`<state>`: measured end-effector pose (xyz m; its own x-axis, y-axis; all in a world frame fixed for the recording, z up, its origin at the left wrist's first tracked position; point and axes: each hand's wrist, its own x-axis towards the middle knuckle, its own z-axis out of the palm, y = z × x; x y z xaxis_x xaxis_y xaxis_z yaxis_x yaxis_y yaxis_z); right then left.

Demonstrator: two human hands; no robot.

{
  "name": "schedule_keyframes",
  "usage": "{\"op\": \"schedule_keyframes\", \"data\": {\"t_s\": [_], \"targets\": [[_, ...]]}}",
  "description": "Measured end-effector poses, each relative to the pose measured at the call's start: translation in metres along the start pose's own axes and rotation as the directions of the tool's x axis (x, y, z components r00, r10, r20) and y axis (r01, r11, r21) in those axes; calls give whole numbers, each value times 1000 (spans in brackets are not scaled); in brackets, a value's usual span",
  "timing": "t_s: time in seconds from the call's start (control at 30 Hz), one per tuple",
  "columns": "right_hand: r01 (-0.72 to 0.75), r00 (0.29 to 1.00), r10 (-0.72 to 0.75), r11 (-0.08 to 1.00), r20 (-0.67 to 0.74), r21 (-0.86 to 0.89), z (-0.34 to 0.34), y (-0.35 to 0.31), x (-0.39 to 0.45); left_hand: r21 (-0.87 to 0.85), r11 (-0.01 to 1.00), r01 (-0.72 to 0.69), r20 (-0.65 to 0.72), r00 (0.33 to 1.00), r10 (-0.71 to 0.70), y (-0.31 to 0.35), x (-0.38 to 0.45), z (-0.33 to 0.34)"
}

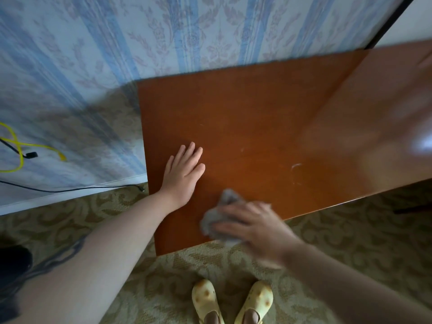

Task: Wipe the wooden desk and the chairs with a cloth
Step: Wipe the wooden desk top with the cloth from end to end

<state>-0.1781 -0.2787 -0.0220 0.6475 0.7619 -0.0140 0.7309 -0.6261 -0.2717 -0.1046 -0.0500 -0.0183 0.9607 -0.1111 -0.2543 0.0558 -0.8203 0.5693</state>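
Note:
The wooden desk [268, 127] has a glossy red-brown top and stands against the wall. A grey cloth [219, 213] lies crumpled on the desk near its front edge. My right hand [254, 228] presses down on the cloth, blurred with motion. My left hand [184, 174] rests flat on the desk near its left edge, fingers spread, holding nothing. A pale ring mark [296, 169] shows on the desk to the right of the hands. No chair is in view.
Blue patterned wallpaper [163, 31] covers the wall behind the desk. A yellow cable [16, 148] and a black cable [70, 189] hang at the left. Patterned green carpet [350, 242] covers the floor. My feet in yellow shoes [231, 300] stand in front of the desk.

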Motion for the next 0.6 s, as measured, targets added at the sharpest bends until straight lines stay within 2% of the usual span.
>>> {"op": "schedule_keyframes", "data": {"t_s": [0.03, 0.07, 0.13, 0.2, 0.23, 0.27, 0.37, 0.43, 0.47, 0.5, 0.53, 0.57, 0.6], "targets": [[-172, 983, 172, 985, -58, 5, -4, 22, -3, 7, 1000, -2, -41, 999, 2, 1, -1, 2], [-362, 921, 366, 931, -131, 54, -10, 40, 0, 36, 999, 3, -94, 996, 0, 2, -3, 6], [-638, 729, 649, 760, -219, 129, -15, 46, 26, 162, 986, 26, -209, 978, 9, 5, -8, 18], [-771, 554, 798, 600, -239, 216, -6, 21, 66, 244, 968, 62, -322, 947, 20, 7, -14, 30], [-781, 521, 817, 573, -245, 248, 1, 2, 80, 238, 967, 95, -385, 923, 4, 6, -17, 34], [-757, 550, 793, 606, -262, 245, 7, -18, 87, 218, 966, 143, -440, 897, -33, 6, -20, 38], [-510, 834, 517, 856, -192, 86, 17, -45, 61, 166, 938, 303, -495, 849, -187, 8, -25, 42], [-313, 947, 308, 948, -91, -47, 7, -20, 33, 121, 924, 363, -477, 837, -266, 16, -26, 45], [-254, 966, 247, 961, -73, -110, 3, 0, 20, 90, 915, 393, -468, 828, -309, 22, -26, 45], [-266, 963, 255, 952, -88, -154, -1, 20, 9, 59, 904, 422, -460, 816, -351, 27, -24, 46], [-352, 934, 337, 923, -115, -152, -5, 37, 2, 35, 891, 453, -456, 800, -389, 32, -23, 47], [-486, 871, 470, 867, -146, -108, -10, 51, 0, 21, 877, 480, -457, 785, -419, 36, -21, 48], [-629, 769, 614, 776, -181, -39, -12, 58, 4, 23, 865, 502, -460, 773, -436, 37, -19, 50]]}}
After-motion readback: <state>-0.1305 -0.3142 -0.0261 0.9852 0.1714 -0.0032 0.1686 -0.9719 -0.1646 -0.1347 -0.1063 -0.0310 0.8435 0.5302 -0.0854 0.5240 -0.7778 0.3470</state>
